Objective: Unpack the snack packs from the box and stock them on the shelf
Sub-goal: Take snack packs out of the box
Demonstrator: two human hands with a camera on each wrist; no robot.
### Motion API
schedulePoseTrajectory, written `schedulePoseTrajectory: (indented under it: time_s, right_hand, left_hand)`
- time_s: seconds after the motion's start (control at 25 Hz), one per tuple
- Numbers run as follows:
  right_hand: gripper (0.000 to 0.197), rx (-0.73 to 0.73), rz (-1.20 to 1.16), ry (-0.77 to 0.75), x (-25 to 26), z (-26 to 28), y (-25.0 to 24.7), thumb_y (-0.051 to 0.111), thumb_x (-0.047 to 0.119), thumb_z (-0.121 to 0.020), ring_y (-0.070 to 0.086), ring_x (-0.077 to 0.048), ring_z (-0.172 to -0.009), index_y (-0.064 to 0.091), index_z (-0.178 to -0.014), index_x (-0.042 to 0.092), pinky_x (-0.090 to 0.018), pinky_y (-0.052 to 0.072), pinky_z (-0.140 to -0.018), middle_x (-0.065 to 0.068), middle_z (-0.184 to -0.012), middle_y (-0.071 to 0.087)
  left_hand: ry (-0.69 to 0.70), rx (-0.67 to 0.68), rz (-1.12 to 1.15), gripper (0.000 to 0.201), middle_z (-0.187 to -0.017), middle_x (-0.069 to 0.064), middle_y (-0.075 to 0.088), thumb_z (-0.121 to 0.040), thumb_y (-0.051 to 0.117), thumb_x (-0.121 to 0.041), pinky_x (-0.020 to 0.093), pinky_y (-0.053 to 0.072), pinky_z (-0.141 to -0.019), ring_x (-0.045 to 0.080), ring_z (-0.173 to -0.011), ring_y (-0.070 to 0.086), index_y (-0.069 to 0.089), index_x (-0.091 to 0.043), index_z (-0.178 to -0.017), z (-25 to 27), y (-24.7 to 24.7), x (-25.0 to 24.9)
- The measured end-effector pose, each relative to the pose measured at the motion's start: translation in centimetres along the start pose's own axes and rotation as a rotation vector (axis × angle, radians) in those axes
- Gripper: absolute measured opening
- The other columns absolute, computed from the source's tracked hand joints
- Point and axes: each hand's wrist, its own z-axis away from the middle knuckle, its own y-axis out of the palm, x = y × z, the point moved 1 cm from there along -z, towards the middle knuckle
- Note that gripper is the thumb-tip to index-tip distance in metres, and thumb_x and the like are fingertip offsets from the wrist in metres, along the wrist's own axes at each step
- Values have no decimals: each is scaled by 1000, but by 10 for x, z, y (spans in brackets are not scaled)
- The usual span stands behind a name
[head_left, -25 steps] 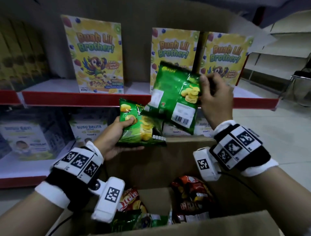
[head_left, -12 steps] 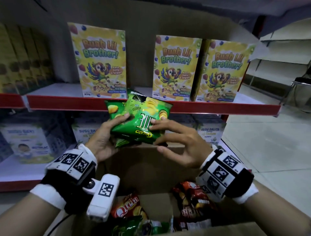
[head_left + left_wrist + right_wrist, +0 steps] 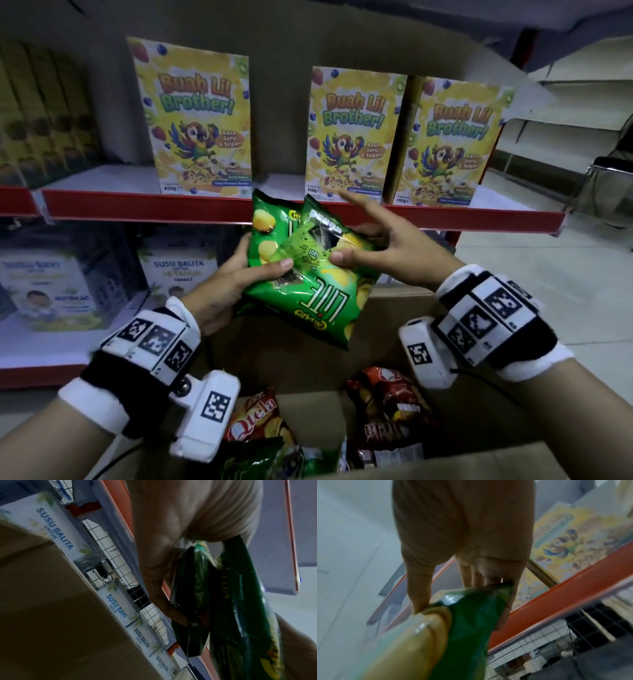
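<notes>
Both hands' fingers (image 3: 284, 265) pinch two overlapped green packs (image 3: 308, 274).

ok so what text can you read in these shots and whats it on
"Buah Lil Brother!", "Rasa Seru & Segar!", "450g": cereal boxes
"SUSU BALITA": milk box
"SUSU BAYI": box edge
"LITE": front green pack, upside down
"Qtela": pack in box
Red pack and small print: too blurred.
</notes>
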Motion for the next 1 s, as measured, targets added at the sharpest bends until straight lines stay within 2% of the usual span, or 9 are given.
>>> schedulePoseTrajectory:
  time_s: [0.16,0.24,0.32,0.4,0.52,0.6,0.72,0.88,1.0]
  right_hand:
    - [40,-145,-267,103,0,-1,-12,78,17,-70,65,-18,-102,65,-107,24,-35,54,-90,0,-106,69]
    - [39,-230,-610,112,0,0,-20,72,10,-68,67,-23,-92,62,-106,12,-42,57,-83,-5,-99,68]
    - [39,-253,-931,126,0,-1,-22,66,11,-69,67,-23,-86,58,-106,5,-41,59,-75,-11,-101,64]
    - [39,-235,-1074,160,1,-2,-12,63,14,-71,65,-25,-95,59,-108,4,-42,58,-83,-15,-110,62]
    - [43,-205,-1007,199,2,-4,14,64,12,-74,64,-24,-93,59,-116,7,-41,52,-90,-12,-108,65]
    - [45,-184,-839,192,2,-4,25,68,13,-75,62,-26,-87,58,-119,8,-46,50,-86,-11,-101,66]
    - [39,-96,-758,177,7,-1,15,71,27,-76,65,-22,-85,63,-111,10,-39,48,-80,-6,-99,70]
    - [52,-98,-657,149,7,0,-1,77,25,-71,66,-27,-106,64,-119,8,-39,51,-95,-11,-115,69]
    - [38,-141,-602,146,2,0,10,74,12,-72,71,-17,-88,68,-109,9,-24,57,-77,-7,-101,74]
  left_hand:
    - [1,-140,158,53,-116,-4,67,-73,61,-54,37,56,-83,21,-109,65,55,-36,-122,-2,1,-7]
    - [26,-151,200,72,-128,2,63,-72,52,-61,41,53,-92,25,-119,59,49,-27,-135,-1,-2,-11]
    - [56,-105,232,98,-128,6,63,-57,67,-67,38,57,-84,24,-117,61,43,-21,-140,3,3,-14]
    - [66,-72,263,128,-132,8,60,-33,84,-64,39,58,-83,24,-116,62,35,-20,-143,6,11,-13]
    - [145,-119,270,128,-134,5,58,-33,91,-51,49,51,-93,25,-118,60,30,-25,-142,3,23,-10]
    - [177,-235,279,96,-127,2,63,-51,85,-36,54,47,-97,23,-113,63,36,-27,-133,-2,24,-10]
    - [193,-294,228,68,-115,-4,69,-62,76,-26,43,56,-87,18,-106,67,43,-32,-121,-7,16,-8]
    - [213,-261,125,75,-115,-5,69,-54,82,-30,41,54,-91,16,-107,66,45,-37,-119,-5,6,-5]
    - [181,-152,122,102,-114,-7,70,-39,93,-45,39,56,-88,15,-107,67,46,-34,-129,-2,7,-5]
